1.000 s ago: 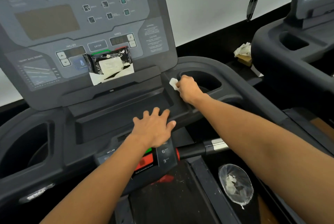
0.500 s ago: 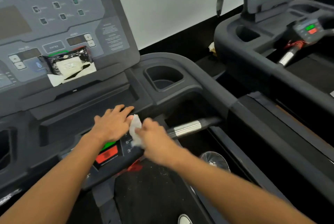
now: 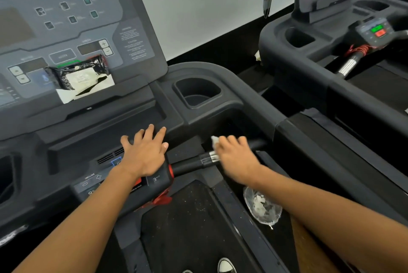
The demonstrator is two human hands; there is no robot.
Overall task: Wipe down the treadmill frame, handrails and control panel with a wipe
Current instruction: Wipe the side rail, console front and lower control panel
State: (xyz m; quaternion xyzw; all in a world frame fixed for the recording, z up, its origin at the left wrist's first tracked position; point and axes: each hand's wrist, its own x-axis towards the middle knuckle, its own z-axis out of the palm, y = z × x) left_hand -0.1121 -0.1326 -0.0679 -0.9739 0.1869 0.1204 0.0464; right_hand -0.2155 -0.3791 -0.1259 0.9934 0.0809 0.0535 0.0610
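My right hand [image 3: 235,158] is closed around the treadmill's front handrail [image 3: 192,164], a black bar with a silver sensor section, and presses a small white wipe [image 3: 213,141] against it. My left hand [image 3: 144,152] lies flat with fingers spread on the lower control pod [image 3: 154,181], which has red and black buttons. The grey control panel [image 3: 72,21] rises at the upper left. The dark frame [image 3: 249,94] curves right around a cup holder [image 3: 196,93].
A black pack of wipes [image 3: 79,75] with a white sheet sticking out leans on the panel ledge. A clear plastic bag [image 3: 262,206] of used wipes lies on the right side rail. A second treadmill [image 3: 331,36] stands close on the right. Shoe tips show on the belt [image 3: 189,224].
My right hand carried the wipe from beside the cup holder down to the control pod, then right onto the handrail. The left hand stayed on the pod. The view swung right.
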